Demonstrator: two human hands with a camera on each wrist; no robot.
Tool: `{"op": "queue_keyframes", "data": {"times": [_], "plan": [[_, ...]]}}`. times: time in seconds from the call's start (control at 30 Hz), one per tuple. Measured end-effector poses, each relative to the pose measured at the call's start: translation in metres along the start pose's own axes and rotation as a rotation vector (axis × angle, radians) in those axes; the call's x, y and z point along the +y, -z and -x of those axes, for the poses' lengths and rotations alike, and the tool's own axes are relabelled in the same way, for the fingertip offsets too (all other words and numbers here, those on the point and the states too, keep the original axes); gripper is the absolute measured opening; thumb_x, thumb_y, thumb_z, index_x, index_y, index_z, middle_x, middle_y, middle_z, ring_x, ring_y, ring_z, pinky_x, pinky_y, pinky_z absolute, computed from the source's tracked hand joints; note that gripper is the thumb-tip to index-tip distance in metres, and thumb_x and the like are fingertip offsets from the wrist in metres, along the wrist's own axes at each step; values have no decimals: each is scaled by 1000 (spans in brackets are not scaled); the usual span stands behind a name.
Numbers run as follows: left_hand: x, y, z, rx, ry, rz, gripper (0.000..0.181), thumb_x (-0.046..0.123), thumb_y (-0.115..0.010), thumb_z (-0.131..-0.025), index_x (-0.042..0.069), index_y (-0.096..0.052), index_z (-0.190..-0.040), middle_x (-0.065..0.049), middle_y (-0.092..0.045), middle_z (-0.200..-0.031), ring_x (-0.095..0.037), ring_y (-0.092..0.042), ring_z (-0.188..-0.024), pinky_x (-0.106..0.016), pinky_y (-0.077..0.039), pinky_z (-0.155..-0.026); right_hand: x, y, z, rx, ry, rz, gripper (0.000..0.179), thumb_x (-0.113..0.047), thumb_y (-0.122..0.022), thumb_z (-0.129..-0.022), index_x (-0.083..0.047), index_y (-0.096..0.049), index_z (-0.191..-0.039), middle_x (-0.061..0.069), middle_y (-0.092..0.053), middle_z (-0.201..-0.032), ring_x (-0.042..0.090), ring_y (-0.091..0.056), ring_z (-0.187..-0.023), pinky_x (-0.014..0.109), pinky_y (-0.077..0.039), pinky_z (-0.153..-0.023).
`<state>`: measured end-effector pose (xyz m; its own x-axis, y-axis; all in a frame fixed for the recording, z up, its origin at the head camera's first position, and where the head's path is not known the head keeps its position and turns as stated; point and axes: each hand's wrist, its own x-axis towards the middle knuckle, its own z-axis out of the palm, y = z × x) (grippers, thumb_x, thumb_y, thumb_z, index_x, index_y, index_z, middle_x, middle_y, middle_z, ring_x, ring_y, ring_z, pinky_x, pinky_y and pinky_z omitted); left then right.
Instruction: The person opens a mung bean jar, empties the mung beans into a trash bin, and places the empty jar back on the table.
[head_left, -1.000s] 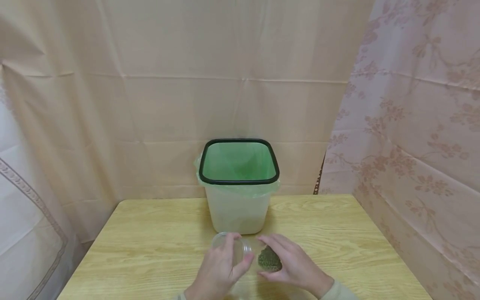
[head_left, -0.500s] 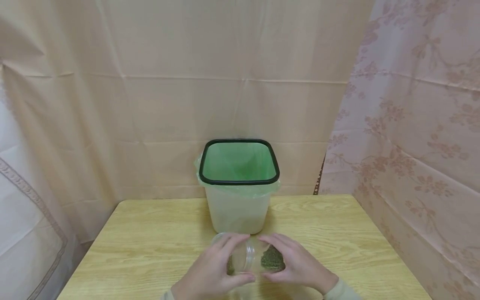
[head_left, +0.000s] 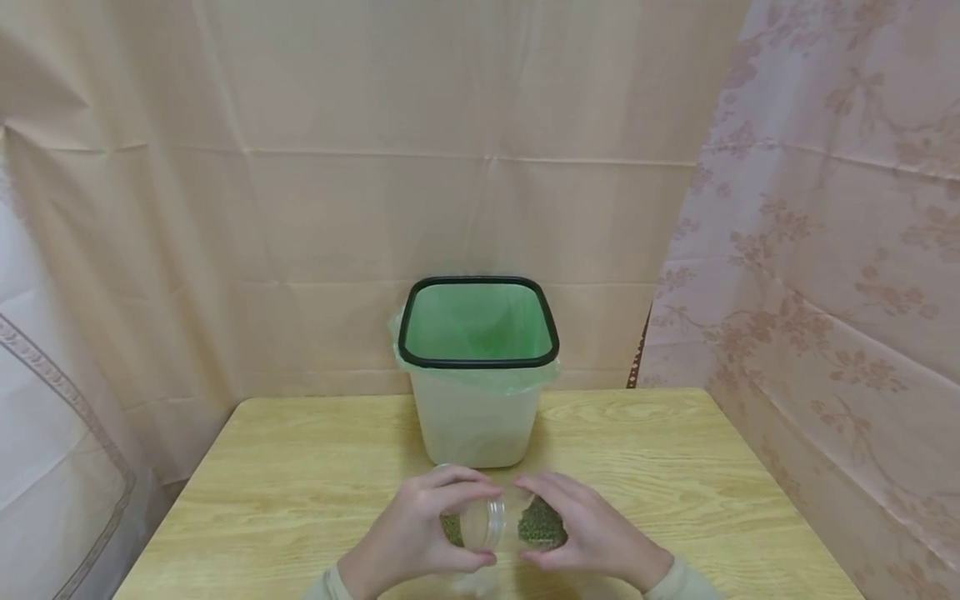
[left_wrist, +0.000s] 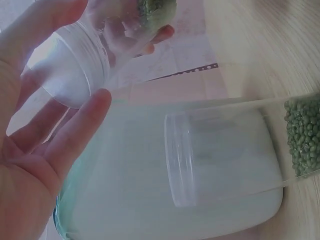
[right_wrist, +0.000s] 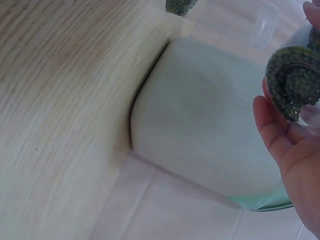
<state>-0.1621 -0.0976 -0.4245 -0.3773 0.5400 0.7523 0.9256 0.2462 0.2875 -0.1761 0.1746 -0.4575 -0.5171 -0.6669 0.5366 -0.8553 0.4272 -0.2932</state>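
A clear jar with green beans in its base end lies sideways between both hands, above the table. My right hand grips the bean-filled end, fingers on top and thumb below. The left hand curls fingers and thumb around the ribbed clear lid at the other end, seen close up in the left wrist view. A second clear jar, beans in its bottom, stands upright on the table behind my left hand. In the head view that hand hides most of it.
A white bin with a green bag and black rim stands just beyond the hands on the wooden table. A beige curtain hangs behind it, a flowered cloth at the right.
My left hand has turned around the lid and shifted left, its thumb now lower. The right hand keeps its grip on the jar and has moved only slightly.
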Motion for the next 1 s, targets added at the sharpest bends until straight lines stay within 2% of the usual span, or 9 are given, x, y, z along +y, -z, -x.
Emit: {"op": "queue_keyframes", "data": {"times": [0.17,0.27,0.47,0.67,0.83,1.0], "plan": [[2,-2,3,-8,129,91,58,26,-96,-70,9,-72,-119,-5,-68,-118,-19,-69,-101,-18,-57,-72,1,-2,1,4,7,20,85,-33,-93,-73,-14,-51,-144,0,-63,-124,16,-64,-106,35,-58,-86],[3,-3,4,-5,179,112,58,25,-97,-67,11,-73,-118,-1,-67,-118,-18,-69,-101,-19,-58,-71,3,-2,2,-1,1,23,87,-30,-94,-71,-15,-50,-144,1,-63,-124,16,-64,-108,36,-58,-87],[3,-5,4,8,203,125,61,20,-99,-62,9,-73,-116,1,-68,-114,-15,-69,-98,-17,-57,-68,3,-3,3,2,7,35,87,-32,-93,-72,-17,-49,-146,2,-63,-124,15,-63,-108,36,-59,-86],[4,-6,4,17,222,158,60,20,-98,-64,10,-73,-117,1,-68,-113,-16,-69,-98,-18,-57,-67,4,-3,2,7,14,24,84,-31,-93,-72,-13,-52,-143,0,-63,-123,18,-65,-104,34,-59,-84],[1,-9,5,41,246,179,59,23,-98,-64,10,-72,-115,2,-69,-109,-14,-70,-94,-18,-57,-65,5,-4,1,22,11,37,82,-30,-93,-71,-12,-55,-140,-4,-62,-121,14,-64,-101,30,-58,-83],[2,-11,5,69,247,164,57,27,-98,-66,9,-72,-114,1,-69,-106,-12,-69,-90,-17,-57,-63,8,-5,1,34,39,50,82,-31,-92,-72,-11,-53,-141,-3,-62,-119,13,-64,-99,28,-57,-82]]}}
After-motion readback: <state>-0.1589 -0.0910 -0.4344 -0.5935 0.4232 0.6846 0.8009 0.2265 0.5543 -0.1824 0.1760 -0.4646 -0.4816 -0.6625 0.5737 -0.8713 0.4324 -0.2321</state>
